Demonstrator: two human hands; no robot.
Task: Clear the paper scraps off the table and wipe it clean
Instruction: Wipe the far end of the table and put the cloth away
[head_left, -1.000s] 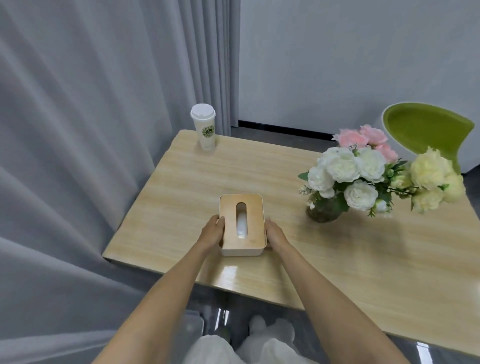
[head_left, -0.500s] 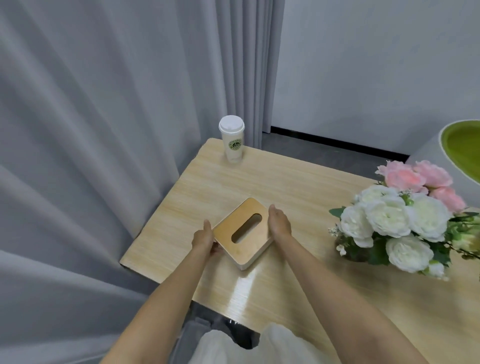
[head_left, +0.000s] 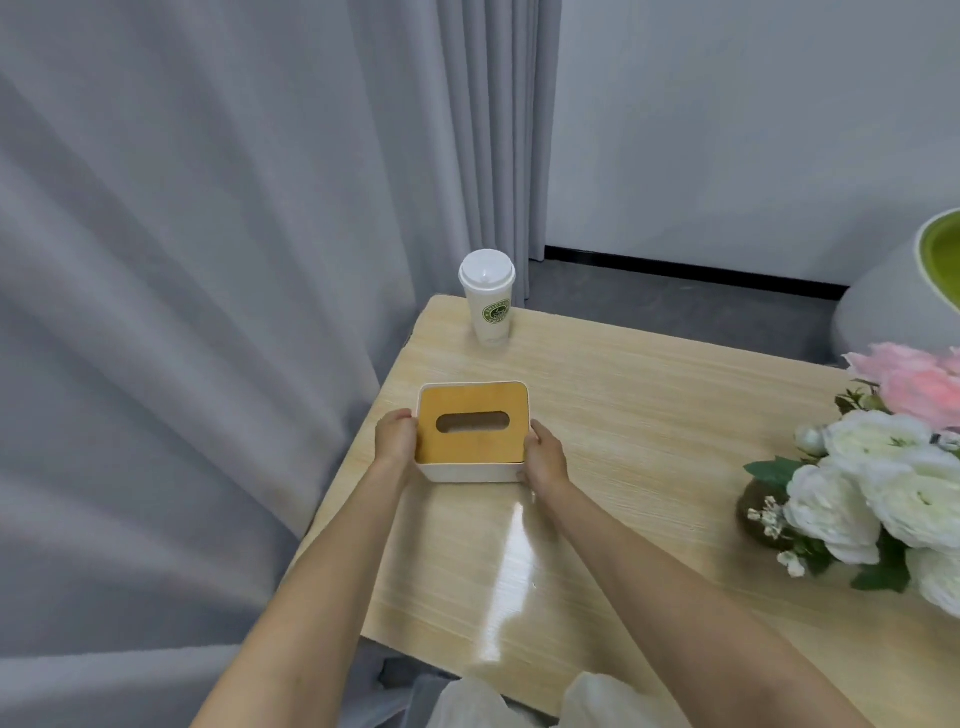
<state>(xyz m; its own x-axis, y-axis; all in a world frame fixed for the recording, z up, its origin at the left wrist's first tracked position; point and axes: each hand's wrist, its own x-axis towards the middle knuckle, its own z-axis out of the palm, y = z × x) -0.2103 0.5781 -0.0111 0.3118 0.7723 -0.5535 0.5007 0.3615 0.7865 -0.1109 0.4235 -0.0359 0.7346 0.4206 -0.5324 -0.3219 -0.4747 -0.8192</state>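
Observation:
A white tissue box (head_left: 472, 431) with a wooden lid and an oval slot sits near the left edge of the light wooden table (head_left: 649, 467). My left hand (head_left: 396, 435) grips its left side and my right hand (head_left: 545, 457) grips its right side. The slot looks dark, with no tissue showing. No paper scraps are visible on the table.
A white lidded paper cup (head_left: 488, 296) stands at the table's far left corner. A bouquet of white and pink flowers (head_left: 883, 478) in a dark vase fills the right side. Grey curtains (head_left: 208, 312) hang close along the left edge. A green chair (head_left: 940, 254) is behind the table.
Both hands have turned the tissue box from lengthwise to crosswise and shifted it toward the table's left edge, nearer the cup. The view has swung left.

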